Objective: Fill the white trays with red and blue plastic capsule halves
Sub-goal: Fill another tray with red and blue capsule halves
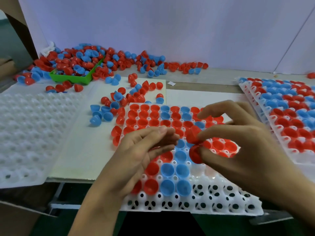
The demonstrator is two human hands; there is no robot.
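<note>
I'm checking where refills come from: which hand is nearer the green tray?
Left. The left hand hovers over the centre white tray, below and right of the green tray. The right hand, pinching red capsule halves, is farther right.

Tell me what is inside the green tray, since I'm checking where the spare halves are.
The green tray holds a heap of loose red and blue capsule halves, piled above its rim. Its floor and any lower layers are covered by that heap, so they cannot be seen.

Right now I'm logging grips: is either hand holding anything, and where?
The right hand pinches two red capsule halves by their rims. The left hand holds nothing.
</note>
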